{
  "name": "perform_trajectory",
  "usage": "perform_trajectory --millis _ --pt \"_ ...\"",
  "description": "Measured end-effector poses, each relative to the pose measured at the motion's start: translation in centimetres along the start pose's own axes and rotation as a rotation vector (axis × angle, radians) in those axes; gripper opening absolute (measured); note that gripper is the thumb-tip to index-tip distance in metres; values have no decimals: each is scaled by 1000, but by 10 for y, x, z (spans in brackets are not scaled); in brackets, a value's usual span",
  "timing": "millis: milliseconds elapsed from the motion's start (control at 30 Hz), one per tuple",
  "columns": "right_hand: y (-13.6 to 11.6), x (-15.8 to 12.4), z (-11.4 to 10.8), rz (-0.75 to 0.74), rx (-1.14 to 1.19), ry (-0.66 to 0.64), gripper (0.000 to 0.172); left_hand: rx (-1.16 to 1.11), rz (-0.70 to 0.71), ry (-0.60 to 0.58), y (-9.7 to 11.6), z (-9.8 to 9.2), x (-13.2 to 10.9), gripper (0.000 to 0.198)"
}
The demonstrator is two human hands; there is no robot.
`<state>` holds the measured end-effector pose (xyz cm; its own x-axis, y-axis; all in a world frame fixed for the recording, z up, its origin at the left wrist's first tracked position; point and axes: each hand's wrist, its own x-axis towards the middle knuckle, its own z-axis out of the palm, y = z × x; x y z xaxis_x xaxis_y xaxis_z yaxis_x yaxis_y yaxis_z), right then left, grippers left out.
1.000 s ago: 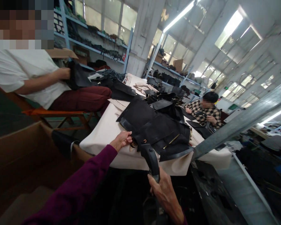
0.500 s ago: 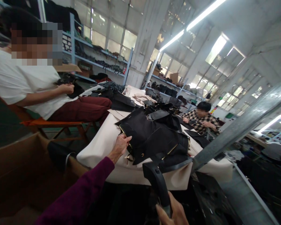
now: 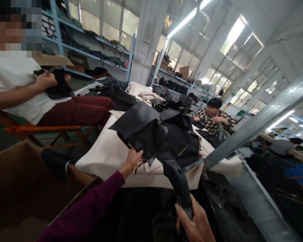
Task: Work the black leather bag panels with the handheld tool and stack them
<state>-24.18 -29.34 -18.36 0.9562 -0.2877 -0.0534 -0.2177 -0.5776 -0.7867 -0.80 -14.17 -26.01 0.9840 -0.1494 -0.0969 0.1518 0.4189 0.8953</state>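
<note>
My left hand [image 3: 133, 160] pinches the near edge of a black bag panel [image 3: 143, 136] with a gold zip. A gold zip pull hangs beside my fingers. The panel lies partly lifted over more black panels [image 3: 178, 141] on a table with a pale cover [image 3: 98, 154]. In my right hand [image 3: 195, 218], low in the view, is a black handheld tool with a curved neck [image 3: 178, 181]. Its head comes close to the near edge of the black panels; whether it touches them I cannot tell.
A slanting metal post [image 3: 252, 124] stands right of the table. An open cardboard box [image 3: 17, 168] is at lower left. A seated person in a white shirt [image 3: 17, 80] handles black material at left. Another person in a checked shirt [image 3: 212, 119] works beyond the table.
The panel in my left hand has been raised and folded, with a broad flap now spreading to the left. The tool's head appears slightly farther right. The seated person's hands have shifted.
</note>
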Motion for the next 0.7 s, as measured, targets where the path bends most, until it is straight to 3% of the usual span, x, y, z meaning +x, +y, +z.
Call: perform_trajectory --millis 100,267,500,700 --pt "2 1 -2 36 -7 -26 18 32 -48 34 -19 -8 7 8" --pt "-2 16 9 14 -7 -63 14 49 -65 32 -17 -8 15 10" --pt "-10 69 44 -84 54 -165 10 16 -72 -33 -18 -11 16 12" --pt "-6 103 44 -77 42 -123 12 -17 -104 -51 -16 -10 19 9"
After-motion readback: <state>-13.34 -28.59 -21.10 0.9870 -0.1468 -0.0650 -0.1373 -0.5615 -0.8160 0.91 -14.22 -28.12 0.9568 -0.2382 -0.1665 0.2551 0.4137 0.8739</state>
